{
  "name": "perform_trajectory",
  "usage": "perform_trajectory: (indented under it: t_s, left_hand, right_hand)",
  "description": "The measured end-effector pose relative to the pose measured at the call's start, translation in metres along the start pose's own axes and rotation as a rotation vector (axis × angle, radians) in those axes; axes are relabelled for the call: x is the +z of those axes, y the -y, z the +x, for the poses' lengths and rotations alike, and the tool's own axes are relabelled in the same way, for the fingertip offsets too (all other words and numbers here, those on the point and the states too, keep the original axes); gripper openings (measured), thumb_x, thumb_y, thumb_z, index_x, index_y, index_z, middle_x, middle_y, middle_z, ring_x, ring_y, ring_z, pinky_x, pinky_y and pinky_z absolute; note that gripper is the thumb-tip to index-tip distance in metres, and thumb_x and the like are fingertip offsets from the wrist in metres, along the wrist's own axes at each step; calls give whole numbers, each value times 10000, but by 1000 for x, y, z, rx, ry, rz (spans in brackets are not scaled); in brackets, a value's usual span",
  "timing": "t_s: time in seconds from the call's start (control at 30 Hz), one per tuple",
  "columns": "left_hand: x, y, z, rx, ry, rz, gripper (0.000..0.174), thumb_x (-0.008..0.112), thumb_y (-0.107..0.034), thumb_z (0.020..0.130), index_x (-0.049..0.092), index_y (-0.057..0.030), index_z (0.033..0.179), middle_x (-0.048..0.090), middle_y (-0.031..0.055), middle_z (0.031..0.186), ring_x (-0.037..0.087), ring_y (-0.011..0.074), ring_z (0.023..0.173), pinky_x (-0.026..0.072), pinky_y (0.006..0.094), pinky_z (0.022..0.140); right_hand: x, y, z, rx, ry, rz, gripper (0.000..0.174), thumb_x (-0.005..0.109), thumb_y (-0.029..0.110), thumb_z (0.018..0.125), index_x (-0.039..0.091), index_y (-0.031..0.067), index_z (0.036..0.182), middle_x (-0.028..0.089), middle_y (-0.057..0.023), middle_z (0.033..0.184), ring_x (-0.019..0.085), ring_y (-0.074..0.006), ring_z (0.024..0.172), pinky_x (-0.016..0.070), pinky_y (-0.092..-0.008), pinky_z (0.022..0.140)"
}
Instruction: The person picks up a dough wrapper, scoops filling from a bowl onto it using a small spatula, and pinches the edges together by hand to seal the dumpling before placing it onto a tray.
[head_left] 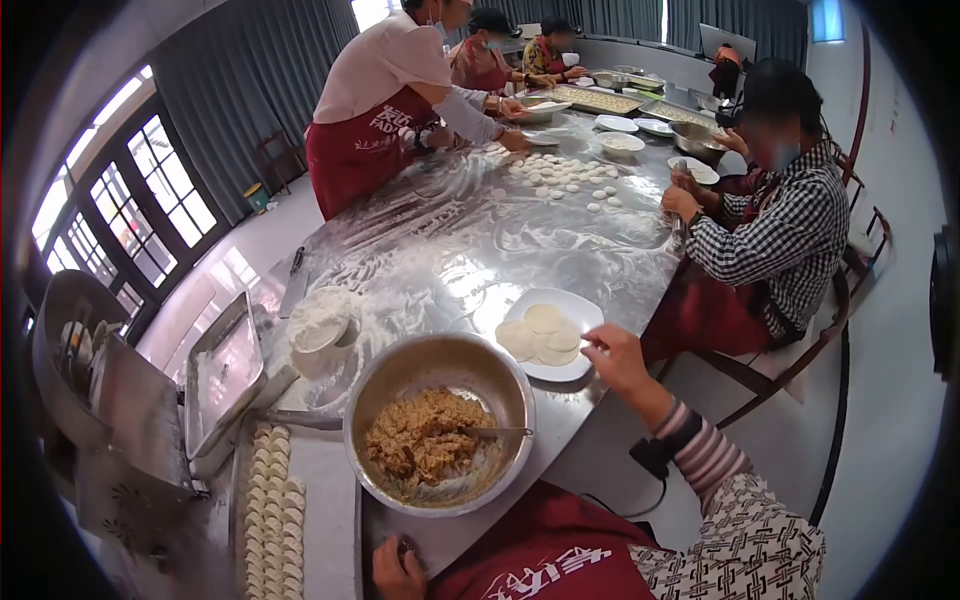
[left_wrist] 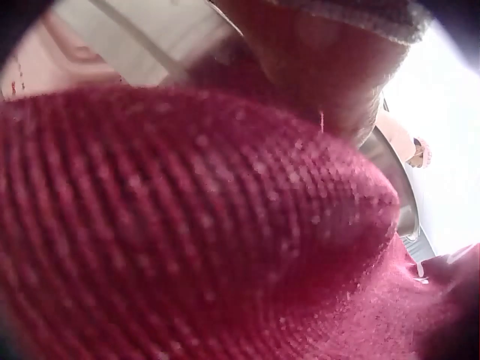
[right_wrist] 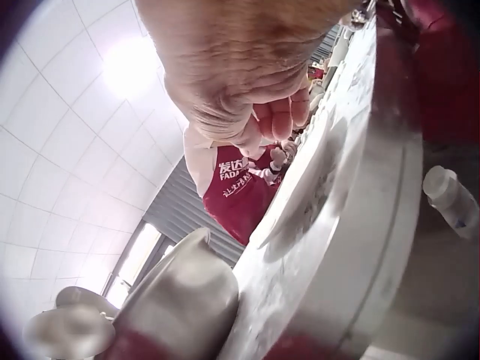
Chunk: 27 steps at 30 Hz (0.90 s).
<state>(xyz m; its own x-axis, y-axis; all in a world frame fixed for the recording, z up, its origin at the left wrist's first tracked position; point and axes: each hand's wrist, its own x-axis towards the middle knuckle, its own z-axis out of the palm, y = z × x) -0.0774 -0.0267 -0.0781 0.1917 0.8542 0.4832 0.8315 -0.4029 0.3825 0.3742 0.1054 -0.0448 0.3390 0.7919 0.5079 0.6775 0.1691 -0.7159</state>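
My right hand (head_left: pixel 603 352) reaches to the right rim of a white plate (head_left: pixel 584 312) that holds several round dumpling wrappers (head_left: pixel 541 334). In the right wrist view its fingers (right_wrist: pixel 278 118) curl loosely just above the plate's rim (right_wrist: pixel 298 184), with nothing seen between them. My left hand (head_left: pixel 397 570) lies low at the table's near edge against my red apron (head_left: pixel 545 555). The left wrist view is filled by blurred apron cloth (left_wrist: pixel 187 225), so that hand's fingers are hidden. In front of me stands a metal bowl (head_left: pixel 370 385) of minced filling (head_left: pixel 420 445) with a spoon (head_left: pixel 497 432) in it.
A tray (head_left: pixel 325 520) of folded dumplings (head_left: pixel 272 510) lies at the near left, with a flour bowl (head_left: pixel 320 322) beyond it. Three other people work round the floured steel table (head_left: pixel 450 230); the nearest, in a checked shirt (head_left: pixel 785 240), sits to my right.
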Motion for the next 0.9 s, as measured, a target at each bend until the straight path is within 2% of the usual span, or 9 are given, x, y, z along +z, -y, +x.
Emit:
perform_trajectory:
  t_s: [0.1, 0.17, 0.2, 0.37, 0.5, 0.57, 0.67, 0.77, 0.9]
  left_hand:
    - [0, -1, 0, 11, -8, 34, 235, 575, -108, 903, 597, 10, 1105, 626, 197, 996, 597, 387, 903, 495, 438, 785]
    - [0, -3, 1, 21, -18, 54, 230, 575, -107, 902, 599, 11, 1098, 628, 193, 989, 598, 385, 896, 496, 438, 779]
    - [0, -2, 1, 28, -20, 53, 227, 575, -105, 901, 601, 12, 1094, 628, 193, 987, 598, 384, 892, 496, 437, 778]
    - [1, -1, 2, 15, -24, 39, 226, 575, -107, 899, 603, 11, 1091, 626, 195, 980, 599, 383, 887, 496, 437, 776]
    - [1, -1, 0, -10, -22, 20, 229, 569, -102, 901, 601, 7, 1099, 623, 200, 978, 597, 385, 884, 496, 439, 772]
    - [-1, -3, 2, -7, -34, 19, 230, 567, -96, 900, 600, 7, 1103, 621, 201, 977, 596, 386, 881, 496, 439, 768]
    - [-4, -10, 5, -36, -30, -24, 233, 567, -81, 896, 595, 12, 1107, 616, 209, 972, 593, 391, 873, 496, 438, 759]
    - [-7, -11, 5, -36, -43, -34, 233, 568, -74, 893, 593, 14, 1108, 611, 216, 967, 590, 397, 869, 495, 440, 751]
    - [-4, -7, 2, -31, -56, -29, 242, 568, -77, 893, 589, 13, 1117, 607, 219, 972, 588, 403, 870, 494, 450, 754]
  right_hand:
    - [28, -32, 51, 62, 68, -26, 197, 726, 157, 720, 701, 31, 869, 668, -127, 818, 652, -259, 727, 516, -345, 673]
    - [44, -46, 80, 151, 221, -242, 225, 730, 227, 712, 705, 58, 858, 675, -131, 876, 657, -272, 790, 521, -379, 709]
    - [52, -48, 88, 151, 220, -237, 225, 730, 227, 712, 705, 58, 858, 675, -131, 876, 657, -272, 790, 521, -379, 709]
    - [84, -62, 106, 118, 256, -571, 173, 716, 240, 700, 686, 82, 765, 678, -122, 825, 650, -312, 813, 515, -419, 721]
    - [94, -65, 109, 94, 231, -601, 174, 724, 237, 695, 685, 89, 778, 678, -122, 832, 652, -306, 815, 515, -418, 720]
    - [85, -51, 111, 200, 318, -462, 258, 683, 216, 748, 674, 27, 925, 681, -166, 933, 657, -334, 925, 517, -432, 790]
    - [76, -37, 106, 146, 310, -585, 203, 670, 197, 753, 671, 46, 890, 687, -148, 896, 660, -336, 903, 517, -434, 772]
    - [86, -58, 115, 180, 383, -649, 198, 691, 219, 747, 663, 59, 862, 687, -148, 864, 660, -334, 897, 511, -439, 754]
    - [86, -54, 114, 151, 299, -549, 222, 723, 227, 719, 662, 51, 840, 689, -147, 866, 660, -329, 867, 510, -418, 757]
